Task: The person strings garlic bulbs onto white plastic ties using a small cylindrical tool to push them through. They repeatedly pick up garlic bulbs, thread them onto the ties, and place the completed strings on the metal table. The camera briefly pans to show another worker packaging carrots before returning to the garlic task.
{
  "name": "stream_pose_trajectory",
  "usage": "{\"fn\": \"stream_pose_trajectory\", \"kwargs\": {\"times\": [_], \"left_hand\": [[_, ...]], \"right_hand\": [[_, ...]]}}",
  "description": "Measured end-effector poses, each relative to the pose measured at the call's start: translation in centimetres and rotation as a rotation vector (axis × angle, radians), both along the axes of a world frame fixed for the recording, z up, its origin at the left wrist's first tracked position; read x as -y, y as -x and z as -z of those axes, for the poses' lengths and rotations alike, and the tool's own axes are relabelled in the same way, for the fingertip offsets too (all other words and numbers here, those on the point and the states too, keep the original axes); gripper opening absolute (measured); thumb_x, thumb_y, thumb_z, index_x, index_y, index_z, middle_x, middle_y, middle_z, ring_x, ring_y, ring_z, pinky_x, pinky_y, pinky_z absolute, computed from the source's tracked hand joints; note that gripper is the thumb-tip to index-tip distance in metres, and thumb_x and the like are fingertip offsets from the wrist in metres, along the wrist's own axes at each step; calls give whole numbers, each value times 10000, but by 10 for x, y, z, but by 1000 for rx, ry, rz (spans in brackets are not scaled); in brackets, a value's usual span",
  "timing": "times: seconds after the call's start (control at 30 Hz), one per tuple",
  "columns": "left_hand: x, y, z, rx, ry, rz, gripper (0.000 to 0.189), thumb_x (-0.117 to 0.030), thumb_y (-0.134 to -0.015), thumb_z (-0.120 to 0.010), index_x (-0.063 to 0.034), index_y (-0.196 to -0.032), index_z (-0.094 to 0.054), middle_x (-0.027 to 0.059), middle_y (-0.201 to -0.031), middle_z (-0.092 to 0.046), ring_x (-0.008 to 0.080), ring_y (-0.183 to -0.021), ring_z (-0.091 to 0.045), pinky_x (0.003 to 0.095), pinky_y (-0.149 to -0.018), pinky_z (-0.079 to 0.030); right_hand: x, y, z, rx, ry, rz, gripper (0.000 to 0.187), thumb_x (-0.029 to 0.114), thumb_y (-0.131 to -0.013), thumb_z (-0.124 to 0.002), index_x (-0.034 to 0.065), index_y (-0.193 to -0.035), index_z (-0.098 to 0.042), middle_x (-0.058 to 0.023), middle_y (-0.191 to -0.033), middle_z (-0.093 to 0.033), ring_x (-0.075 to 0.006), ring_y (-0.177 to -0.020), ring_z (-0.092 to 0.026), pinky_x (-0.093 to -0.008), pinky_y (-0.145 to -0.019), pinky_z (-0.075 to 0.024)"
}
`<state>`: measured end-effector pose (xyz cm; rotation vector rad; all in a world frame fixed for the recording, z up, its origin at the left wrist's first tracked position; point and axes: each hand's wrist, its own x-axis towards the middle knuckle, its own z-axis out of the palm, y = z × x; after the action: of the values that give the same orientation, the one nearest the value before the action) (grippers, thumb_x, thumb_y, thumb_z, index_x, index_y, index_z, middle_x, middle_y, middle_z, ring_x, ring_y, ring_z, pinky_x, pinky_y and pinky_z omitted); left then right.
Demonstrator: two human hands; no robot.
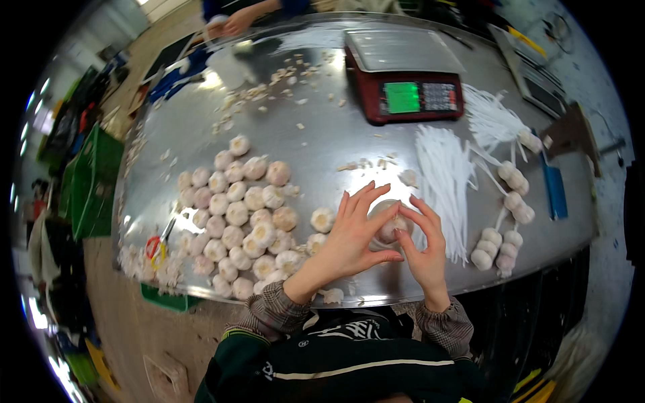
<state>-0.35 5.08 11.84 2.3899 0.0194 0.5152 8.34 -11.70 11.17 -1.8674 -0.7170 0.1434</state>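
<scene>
Both my hands meet over a round clear container [378, 246] that has a garlic bulb [388, 232] in its mouth. My left hand [352, 231] curves round the left side, its fingertips at the top of the bulb. From the right, my right hand [426, 239] touches the bulb's top with thumb and index finger. To the left lies a large pile of garlic bulbs [237, 211]. White mesh net sleeves [443, 186] lie in a bundle to the right, and netted strings of garlic [514, 201] are beyond them.
A red digital scale [413, 95] stands at the back of the metal table [322, 151]. Scissors [164, 242] with red and yellow handles lie among peelings at left. A blue tool [555, 191] lies at right. Another person's hands [234, 24] are across the table.
</scene>
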Motion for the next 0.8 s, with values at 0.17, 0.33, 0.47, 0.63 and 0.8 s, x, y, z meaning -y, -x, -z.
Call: {"fn": "stream_pose_trajectory", "kwargs": {"times": [0.17, 0.33, 0.47, 0.63, 0.8], "left_hand": [[-71, 78, 64, -366, -350, -614, 519, -279, -788, -681, -130, -1268, -552, 148, -1276, -517, 361, -1190, -463, 550, -946, -374], [-98, 122, 64, -574, -147, -594, 543, -227, -753, -723, -115, -1256, -551, 155, -1145, -570, 311, -930, -598, 452, -790, -493], [-58, 77, -8, -159, 1000, -305, 496, -71, -805, -727, -44, -1256, -523, 116, -1182, -572, 235, -1010, -621, 362, -842, -535], [30, -11, -2, 171, 1360, 14, 427, -35, -827, -698, -18, -1218, -528, 93, -1203, -552, 233, -1136, -560, 366, -956, -458], [31, -1, 26, 97, -27, -332, 257, -43, -781, -706, -70, -1032, -656, 132, -1220, -526, 356, -1157, -494, 423, -968, -404]], "right_hand": [[-3, 2, 18, 84, 161, -21, 251, 70, -802, -678, 81, -1053, -669, -140, -1356, -435, -339, -1300, -378, -409, -1062, -337], [0, 0, -8, -99, -61, -11, 236, 38, -847, -623, 25, -1082, -636, -148, -1251, -551, -264, -1188, -525, -362, -1005, -396], [7, -5, -7, -273, -177, -15, 265, 55, -867, -610, 3, -1127, -614, -144, -1256, -559, -257, -1209, -510, -366, -1016, -389], [-3, -9, 7, -97, -200, -143, 327, 52, -858, -621, 43, -1185, -625, -160, -1263, -553, -289, -1239, -471, -387, -1046, -354], [-9, -9, 21, 125, -1, -47, 271, 56, -824, -660, 61, -1095, -667, -167, -1315, -479, -324, -1271, -395, -412, -1050, -343]]}}
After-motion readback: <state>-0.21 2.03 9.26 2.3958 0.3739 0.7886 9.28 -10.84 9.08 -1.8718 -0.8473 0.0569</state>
